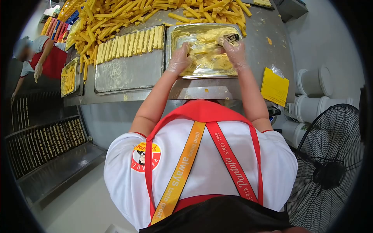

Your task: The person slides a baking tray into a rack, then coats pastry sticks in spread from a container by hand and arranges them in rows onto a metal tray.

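My left hand [180, 59], in a clear glove, is closed at the left side of a metal tray [210, 76] smeared with pale yellow spread [213, 61]. A yellow stick [205, 50], coated in spread, reaches from its fingers toward my right hand. My right hand [235, 53], also gloved, is closed round a black tool [232, 37] over the tray's right side; spread covers its working end, so its kind is unclear. To the left lies a flat baking tray [130, 77] with a row of coated sticks [132, 43] along its far half.
Plain yellow sticks [116, 17] are heaped at the back of the metal table [260, 42]. A yellow paper pad [274, 87] lies at the right edge. White buckets [314, 81] and a black fan [330, 174] stand right. Another person [48, 54] works at far left beside a tray rack [50, 143].
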Available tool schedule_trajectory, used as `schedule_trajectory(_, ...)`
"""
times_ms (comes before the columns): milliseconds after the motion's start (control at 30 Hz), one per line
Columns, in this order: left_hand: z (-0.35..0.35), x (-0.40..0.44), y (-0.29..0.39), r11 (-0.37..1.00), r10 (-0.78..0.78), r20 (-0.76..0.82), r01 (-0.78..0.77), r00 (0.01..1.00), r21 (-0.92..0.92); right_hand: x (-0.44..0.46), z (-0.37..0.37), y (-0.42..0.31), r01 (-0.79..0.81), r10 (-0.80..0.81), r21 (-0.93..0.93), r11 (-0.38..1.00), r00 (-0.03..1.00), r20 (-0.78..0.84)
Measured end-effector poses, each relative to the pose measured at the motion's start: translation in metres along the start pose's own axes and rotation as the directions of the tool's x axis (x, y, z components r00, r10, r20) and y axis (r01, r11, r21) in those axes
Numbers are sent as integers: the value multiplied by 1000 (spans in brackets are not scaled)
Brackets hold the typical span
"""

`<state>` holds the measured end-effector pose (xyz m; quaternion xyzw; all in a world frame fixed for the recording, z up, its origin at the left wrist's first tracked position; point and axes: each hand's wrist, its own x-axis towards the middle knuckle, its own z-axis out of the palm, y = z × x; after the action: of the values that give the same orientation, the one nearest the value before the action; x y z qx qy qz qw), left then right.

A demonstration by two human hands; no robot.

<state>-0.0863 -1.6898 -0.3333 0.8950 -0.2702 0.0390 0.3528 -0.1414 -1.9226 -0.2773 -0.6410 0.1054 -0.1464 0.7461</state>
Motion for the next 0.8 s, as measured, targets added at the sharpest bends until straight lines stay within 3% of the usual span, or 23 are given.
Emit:
schedule_trajectory(33, -5, 1, 8, 998, -64, 24, 65, 998, -7, -6, 7, -4, 32, -33, 76, 997, 999, 15)
schedule_trajectory(67, -8, 2, 15, 990, -137, 24, 138, 990, -35, -9, 11, -10, -48, 28, 218, 975, 995, 94)
schedule_trajectory(167, -13, 5, 21, 948, -298, 27, 299, 954, -106, -8, 6, -4, -64, 58, 50, 997, 992, 110)
schedule_trajectory(233, -8, 7, 14, 930, -338, 37, 340, 940, -140, 1, -5, 14, 30, -24, -131, 991, 998, 53)
schedule_trajectory(267, -7, 10, 11, 936, -335, 41, 338, 941, -102, 4, -4, 10, 76, -70, -224, 972, 997, 34)
schedule_trajectory(367, -1, 12, -1, 939, -343, 60, 344, 937, -19, -10, 5, 2, 135, -109, -226, 965, 986, 123)
schedule_trajectory(500, 5, 14, -13, 944, -331, 62, 330, 942, 13, -17, 5, 17, 29, -33, 35, 999, 995, 99)
schedule_trajectory(600, -5, 14, 0, 921, -386, 75, 388, 919, -13, -4, -15, 28, 125, -134, -346, 930, 991, -2)
schedule_trajectory(633, -9, 16, 6, 904, -422, 82, 425, 903, -33, -4, -14, 28, 139, -142, -319, 938, 990, 15)
schedule_trajectory(733, 4, 13, -13, 957, -290, 36, 290, 956, -1, -13, -1, 24, 209, -204, -228, 951, 978, 43)
schedule_trajectory(800, -5, 14, 2, 938, -341, 56, 344, 938, -38, -11, 1, 39, 246, -244, -203, 948, 969, 32)
